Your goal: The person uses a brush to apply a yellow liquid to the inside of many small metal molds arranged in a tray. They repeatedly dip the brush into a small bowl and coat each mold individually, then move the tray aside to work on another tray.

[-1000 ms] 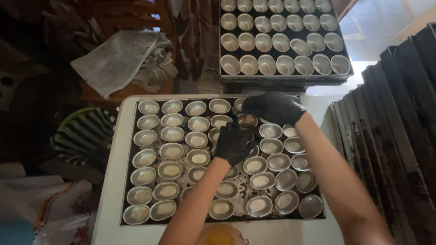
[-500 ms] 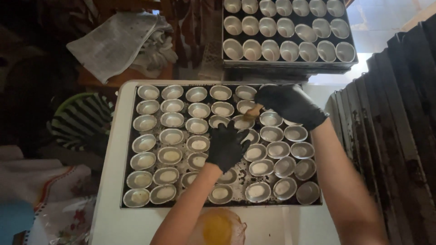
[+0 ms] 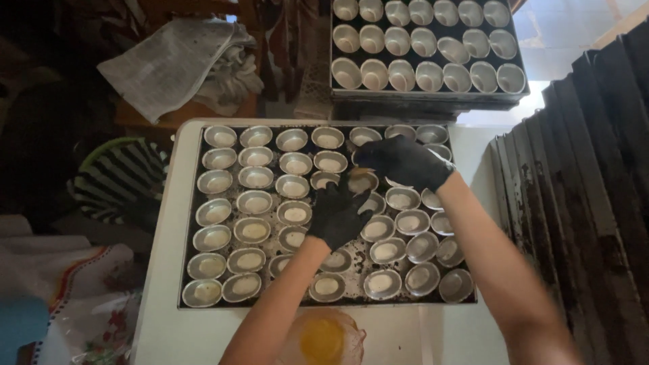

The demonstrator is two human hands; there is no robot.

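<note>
**Both gloved hands meet over one tin in the middle of the tray**

I read this as the filling step, about halfway across the dark baking tray (image 3: 193, 297), which sits on the white surface (image 3: 159, 270). My left hand (image 3: 338, 213) is cupped, fingers curled, around a small yellowish lump of dough (image 3: 357, 177), and my right hand (image 3: 402, 162) comes in from the other side with its fingers bent down onto the same lump. Neither hand is spread wide; whether the right truly pinches the dough or only presses it I cannot tell. The lump lies just above the small metal tins (image 3: 253, 230) in the third row (most tins near it already show a pale disc in the bottom).

By my judgement, the next move calls for a clean pinch-off and a drop square into one unfilled tin, without nudging its neighbours, which stand touching. A bowl of yellow stuff (image 3: 323, 338) waits at the near edge; a second tray of tins (image 3: 426, 47) stands beyond.
</note>
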